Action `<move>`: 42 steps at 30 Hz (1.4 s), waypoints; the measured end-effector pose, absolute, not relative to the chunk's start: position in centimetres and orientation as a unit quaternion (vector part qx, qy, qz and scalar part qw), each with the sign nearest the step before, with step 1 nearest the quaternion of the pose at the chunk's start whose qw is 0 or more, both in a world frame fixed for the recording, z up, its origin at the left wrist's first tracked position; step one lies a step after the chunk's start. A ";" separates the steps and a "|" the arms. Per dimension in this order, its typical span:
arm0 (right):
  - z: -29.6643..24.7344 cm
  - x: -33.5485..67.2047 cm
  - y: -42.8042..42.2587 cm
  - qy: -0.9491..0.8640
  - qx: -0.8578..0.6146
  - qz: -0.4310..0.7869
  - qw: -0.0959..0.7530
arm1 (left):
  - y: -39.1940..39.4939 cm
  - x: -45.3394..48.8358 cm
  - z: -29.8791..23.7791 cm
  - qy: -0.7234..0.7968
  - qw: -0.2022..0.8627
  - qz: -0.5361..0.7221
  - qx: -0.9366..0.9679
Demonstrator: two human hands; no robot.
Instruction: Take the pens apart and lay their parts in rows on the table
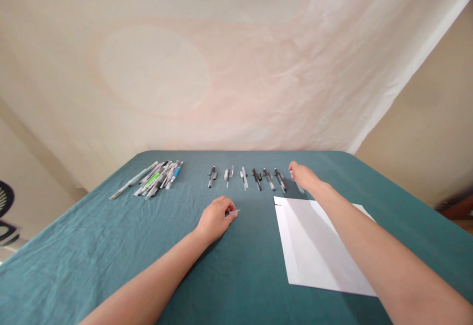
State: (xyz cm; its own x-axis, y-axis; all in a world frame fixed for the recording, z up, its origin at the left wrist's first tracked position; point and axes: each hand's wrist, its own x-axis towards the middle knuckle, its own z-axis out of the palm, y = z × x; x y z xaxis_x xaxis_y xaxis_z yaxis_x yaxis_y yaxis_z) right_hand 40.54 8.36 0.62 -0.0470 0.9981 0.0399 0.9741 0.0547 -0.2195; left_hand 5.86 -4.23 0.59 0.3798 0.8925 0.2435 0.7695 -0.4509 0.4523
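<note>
My left hand [217, 218] rests low over the middle of the cloth, its fingers closed around a slim, clear-ended pen [236, 211]; most of the pen is hidden in the hand. At the right end of a row of pens, my right hand [302, 175] is closed in a pinch, and what its fingertips hold is too small to make out. A pale pen [300, 188] shows just below that hand, partly covered by it. The row runs leftward with a black pen [280, 180], a gold-and-black pen [256, 179] and several others, many with a short cap-like piece beside them.
A heap of pens [158, 179], with green and blue ones among them, lies at the left. Under my right forearm is a white sheet [314, 246]. A blue-green cloth [111, 256] covers the table, and a pale curtain [236, 69] hangs behind its far edge.
</note>
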 end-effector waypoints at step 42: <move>2.2 37.4 4.2 -0.680 -0.721 -0.017 0.135 | -3.8 5.3 0.9 0.500 0.189 0.223 0.815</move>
